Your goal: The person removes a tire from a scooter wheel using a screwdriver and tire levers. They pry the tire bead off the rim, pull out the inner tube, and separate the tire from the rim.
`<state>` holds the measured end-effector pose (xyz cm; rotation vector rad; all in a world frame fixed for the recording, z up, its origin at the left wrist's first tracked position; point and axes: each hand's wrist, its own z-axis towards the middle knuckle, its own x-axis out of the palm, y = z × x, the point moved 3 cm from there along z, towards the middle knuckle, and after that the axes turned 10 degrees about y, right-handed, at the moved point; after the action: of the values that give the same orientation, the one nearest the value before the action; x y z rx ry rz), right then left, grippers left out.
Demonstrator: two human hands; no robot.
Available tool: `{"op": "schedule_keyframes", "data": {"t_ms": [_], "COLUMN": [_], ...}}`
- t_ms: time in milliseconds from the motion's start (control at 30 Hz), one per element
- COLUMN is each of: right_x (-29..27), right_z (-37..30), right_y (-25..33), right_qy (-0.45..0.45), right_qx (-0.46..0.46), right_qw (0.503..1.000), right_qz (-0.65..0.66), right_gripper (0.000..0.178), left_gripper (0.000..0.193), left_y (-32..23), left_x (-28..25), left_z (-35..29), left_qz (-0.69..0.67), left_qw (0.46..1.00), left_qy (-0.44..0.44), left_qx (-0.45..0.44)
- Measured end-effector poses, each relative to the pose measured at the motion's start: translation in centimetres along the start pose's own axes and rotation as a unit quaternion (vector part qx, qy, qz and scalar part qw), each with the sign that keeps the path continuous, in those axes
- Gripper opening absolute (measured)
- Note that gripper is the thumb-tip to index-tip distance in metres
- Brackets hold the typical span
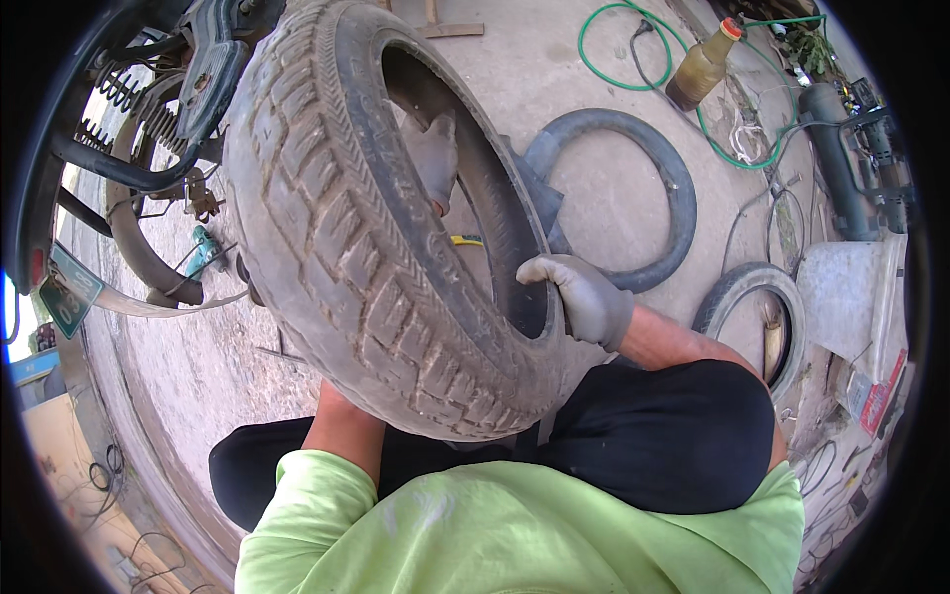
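A big worn tire (346,228) with chunky, dusty tread is held up tilted in front of me, over my lap. Grey work gloves cover both hands. My right hand (584,297) is closed around the tire's near right bead, fingers hooked over the edge into the opening. Through that opening shows my left hand (435,163), up against the bead on the far side; its forearm passes behind the tire, and its fingertips are partly hidden. Beyond the tire, a dark inner tube (665,158) lies on the concrete floor.
A motorcycle frame (148,163) stands at left, with a green-handled tool (205,249) below it. At right are a smaller tire (712,302), a white container (841,287) and a grey cylinder (831,148). A bottle (701,71) with an orange cap stands beside a green hose (584,45).
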<state>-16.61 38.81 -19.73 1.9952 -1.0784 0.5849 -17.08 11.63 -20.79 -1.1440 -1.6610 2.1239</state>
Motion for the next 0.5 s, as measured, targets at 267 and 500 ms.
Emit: {"op": "schedule_keyframes", "data": {"t_ms": [267, 500], "right_x": [-0.9, -2.1], "right_z": [0.1, 0.3], "right_y": [0.5, 0.2], "right_qy": [-0.022, -0.060], "right_qx": [-0.014, -0.045], "right_qw": [0.997, 0.997], "right_qz": [0.074, 0.026], "right_gripper": [0.026, 0.027], "left_gripper": [0.024, 0.032], "left_y": [6.0, -2.6], "left_x": [7.3, 2.7], "left_z": [-8.1, -6.9], "left_qz": [0.094, 0.109], "left_qw": [0.916, 0.991], "left_qy": [0.390, 0.054], "left_qx": [0.011, 0.059]}}
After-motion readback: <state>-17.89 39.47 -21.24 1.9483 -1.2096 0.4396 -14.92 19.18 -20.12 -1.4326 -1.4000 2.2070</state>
